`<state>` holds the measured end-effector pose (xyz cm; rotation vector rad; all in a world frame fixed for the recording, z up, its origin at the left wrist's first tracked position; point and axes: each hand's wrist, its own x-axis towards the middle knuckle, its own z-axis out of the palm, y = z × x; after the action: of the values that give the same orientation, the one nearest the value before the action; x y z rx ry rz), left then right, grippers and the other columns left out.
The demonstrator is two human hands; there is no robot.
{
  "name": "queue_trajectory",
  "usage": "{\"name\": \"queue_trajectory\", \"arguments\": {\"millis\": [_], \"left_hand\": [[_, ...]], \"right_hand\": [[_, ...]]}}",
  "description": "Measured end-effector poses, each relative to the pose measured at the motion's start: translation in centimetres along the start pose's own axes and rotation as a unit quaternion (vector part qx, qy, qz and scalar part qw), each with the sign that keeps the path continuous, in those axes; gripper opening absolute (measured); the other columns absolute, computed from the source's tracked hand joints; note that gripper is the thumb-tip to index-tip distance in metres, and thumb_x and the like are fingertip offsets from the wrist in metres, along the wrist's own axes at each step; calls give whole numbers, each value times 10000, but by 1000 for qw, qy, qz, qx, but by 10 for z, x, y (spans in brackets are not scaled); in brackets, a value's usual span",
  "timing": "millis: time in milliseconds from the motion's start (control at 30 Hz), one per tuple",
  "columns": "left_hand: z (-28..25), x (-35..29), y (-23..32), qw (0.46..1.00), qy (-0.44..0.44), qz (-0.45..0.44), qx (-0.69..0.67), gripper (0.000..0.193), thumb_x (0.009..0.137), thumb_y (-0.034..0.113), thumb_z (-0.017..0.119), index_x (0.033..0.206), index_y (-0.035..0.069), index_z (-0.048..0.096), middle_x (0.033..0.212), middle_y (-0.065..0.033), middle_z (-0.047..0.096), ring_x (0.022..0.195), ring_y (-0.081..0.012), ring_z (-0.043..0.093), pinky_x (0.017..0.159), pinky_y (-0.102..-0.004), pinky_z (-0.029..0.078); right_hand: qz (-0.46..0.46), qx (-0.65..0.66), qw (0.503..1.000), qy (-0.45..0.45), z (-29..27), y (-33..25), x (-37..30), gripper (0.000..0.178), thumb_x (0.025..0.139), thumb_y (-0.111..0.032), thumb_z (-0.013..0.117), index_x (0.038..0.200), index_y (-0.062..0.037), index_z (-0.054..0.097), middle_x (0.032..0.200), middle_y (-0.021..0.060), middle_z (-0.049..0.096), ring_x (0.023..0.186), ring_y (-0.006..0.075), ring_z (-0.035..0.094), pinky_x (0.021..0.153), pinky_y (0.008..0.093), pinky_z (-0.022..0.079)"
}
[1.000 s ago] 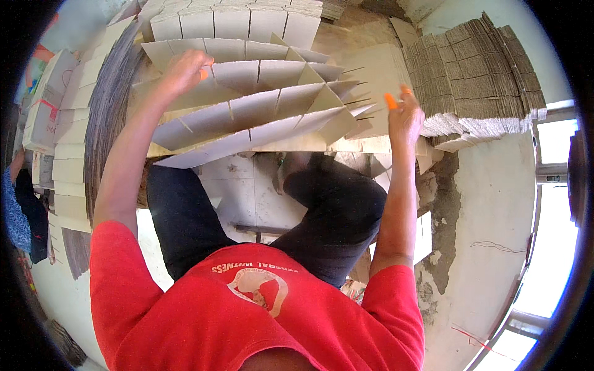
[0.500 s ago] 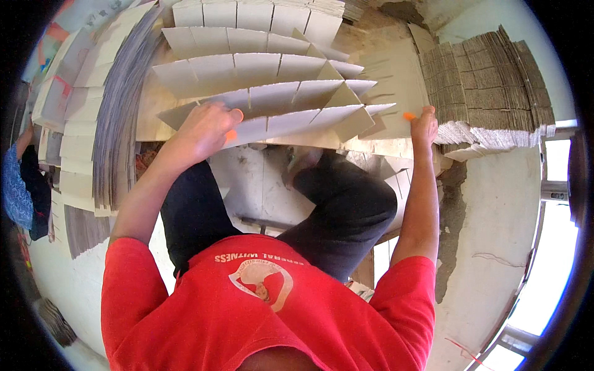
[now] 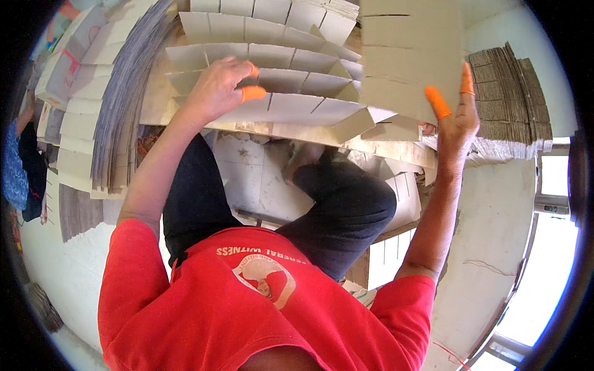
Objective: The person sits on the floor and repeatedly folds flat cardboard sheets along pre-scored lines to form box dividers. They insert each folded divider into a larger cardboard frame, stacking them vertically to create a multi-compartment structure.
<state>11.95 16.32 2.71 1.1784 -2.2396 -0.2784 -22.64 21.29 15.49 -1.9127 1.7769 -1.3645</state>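
My right hand (image 3: 456, 127) grips a flat slotted cardboard sheet (image 3: 411, 59) by its right edge, with the orange-capped thumb on its face and the orange-capped index finger along its edge. The sheet stands raised over the right end of a partition grid. My left hand (image 3: 216, 89) hovers over the left part of that grid with thumb and index finger apart, both in orange finger caps, and nothing between them. The grid consists of several upright slotted cardboard strips (image 3: 288, 106), crossed near their right end by a short cardboard piece (image 3: 354, 125).
Grey-edged cardboard stacks (image 3: 127, 93) line the left side. Another stack of slotted cardboard (image 3: 510, 99) stands at the right. A wooden board (image 3: 278, 128) lies under the grid. My legs (image 3: 346, 204) are below its front edge. Another person's blue-clothed part (image 3: 15, 173) shows far left.
My right hand has moved outward and now holds the slotted cardboard sheet raised. My left hand has come off the nearest strip, shifted up and right, and its fingers have opened.
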Motion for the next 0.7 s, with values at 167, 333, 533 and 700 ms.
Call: {"name": "queue_trajectory", "arguments": {"millis": [167, 333, 533, 700], "left_hand": [[1, 17, -1, 997, 6, -27, 74, 236, 726, 48, 669, 952, 21, 608, 947, -152, 633, 911, -342, 570, 774, -422, 454], [9, 34, -22, 988, -86, -62, 114, 172, 727, 34, 661, 887, 17, 598, 884, -153, 638, 889, -369, 586, 742, -449, 460], [12, 39, -26, 991, -91, -57, 83, 186, 709, 40, 684, 864, -1, 588, 950, -164, 629, 952, -368, 584, 769, -431, 473], [17, 25, -24, 994, -24, 20, 103, 312, 691, 52, 715, 977, 21, 594, 1096, -157, 589, 1089, -347, 531, 882, -413, 445]], "right_hand": [[23, 46, 993, -111, 28, -12, -10, 742, 763, -5, 682, 1407, -198, 367, 935, 58, 665, 560, 63, 541, 362, 201, 431], [-34, 11, 989, -141, 44, -5, -12, 758, 757, 6, 689, 1408, -199, 361, 976, 82, 671, 556, 72, 552, 392, 219, 480], [32, 70, 986, -148, 49, -12, -11, 736, 775, 30, 660, 1411, -181, 356, 1023, 100, 658, 557, 80, 552, 383, 220, 469], [66, 75, 974, -205, 53, -11, -5, 741, 777, 54, 642, 1416, -165, 339, 1024, 100, 651, 550, 89, 563, 373, 220, 465]]}}
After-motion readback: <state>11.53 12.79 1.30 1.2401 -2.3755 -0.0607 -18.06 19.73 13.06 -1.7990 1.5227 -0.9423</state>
